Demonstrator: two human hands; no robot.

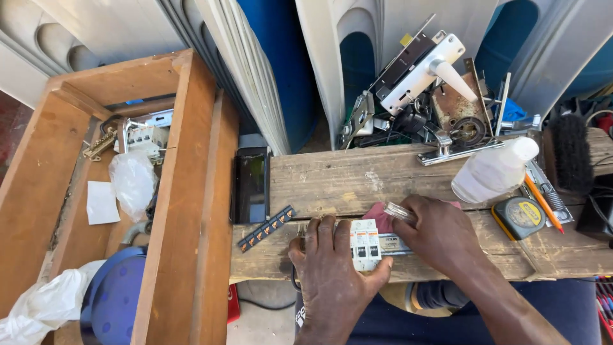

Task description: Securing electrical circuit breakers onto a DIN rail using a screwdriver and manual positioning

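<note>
Resting on the wooden worktop (332,179), the left hand (332,268) closes its grip around a white circuit breaker (365,245), fingers curled over its left side and thumb under its front edge. Just beside it, the right hand (437,233) pinches a small shiny metal piece (399,211) above a pink cloth (382,217). Nearby lie a black phone (251,184), a white plastic bottle (493,171) and a yellow tape measure (520,216).

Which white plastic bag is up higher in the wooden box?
The smaller bag, beside a white paper in the wooden box; the other bag lies at its bottom corner.
</note>
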